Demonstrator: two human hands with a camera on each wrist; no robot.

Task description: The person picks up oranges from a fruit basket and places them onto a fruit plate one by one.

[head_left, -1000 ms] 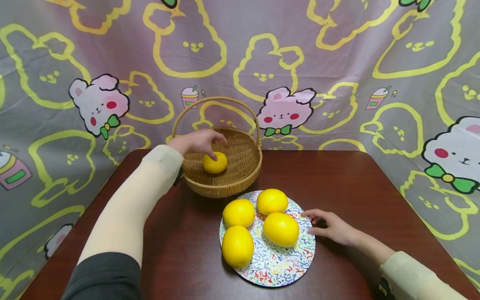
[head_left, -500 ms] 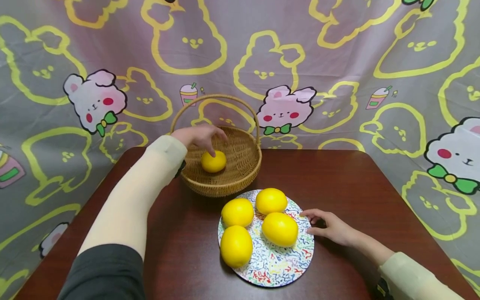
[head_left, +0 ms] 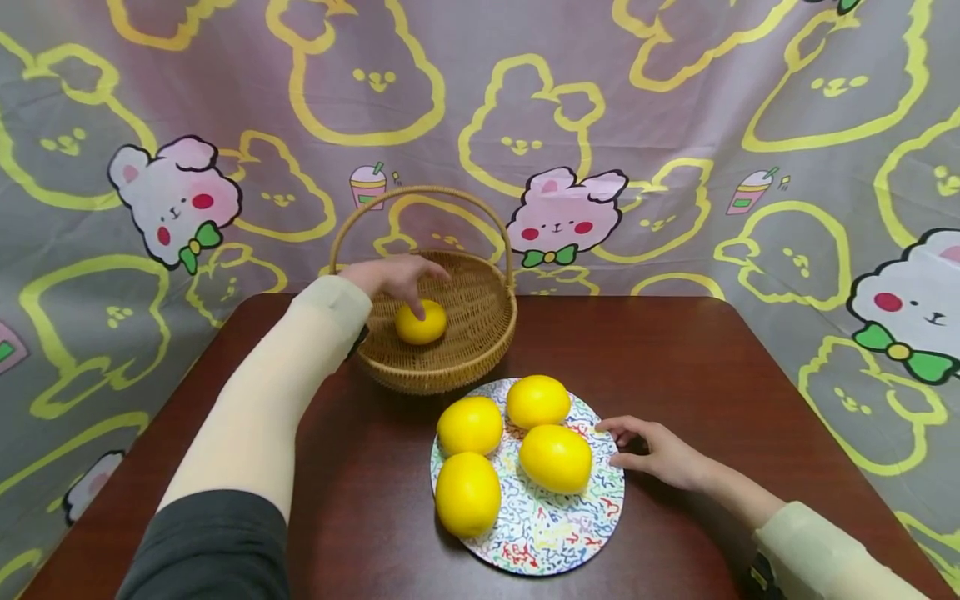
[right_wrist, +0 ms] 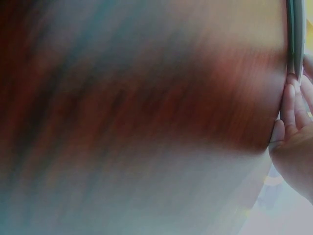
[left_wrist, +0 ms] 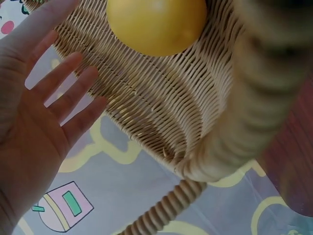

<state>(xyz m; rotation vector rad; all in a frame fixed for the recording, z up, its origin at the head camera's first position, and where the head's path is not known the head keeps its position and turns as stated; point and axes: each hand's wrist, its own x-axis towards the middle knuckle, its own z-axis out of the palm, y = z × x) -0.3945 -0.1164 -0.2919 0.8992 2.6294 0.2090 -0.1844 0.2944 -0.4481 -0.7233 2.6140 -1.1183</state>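
My left hand (head_left: 396,277) is over a wicker basket (head_left: 480,312), its thumb overlapping a yellow lemon (head_left: 420,327) inside. In the left wrist view the fingers of that hand (left_wrist: 34,127) are spread and straight, with a gap between them and the lemon (left_wrist: 156,22). On the right, my right hand (head_left: 666,454) rests at the edge of a round plate (head_left: 573,533) with a colourful squiggle pattern, its fingers loosely bent. The right wrist view shows its fingertips right at the plate's rim (right_wrist: 297,44). Several lemons (head_left: 555,458) sit on the plate.
The basket's tall arched handle (head_left: 420,190) rises over its opening. Basket and plate stand close together on a dark red-brown wooden table (head_left: 645,350). A cartoon-printed cloth (head_left: 660,125) hangs behind and at both sides.
The head view has shifted slightly, so basket and plate appear a little further left. Both hands keep almost the same place beside the lemon and the plate.
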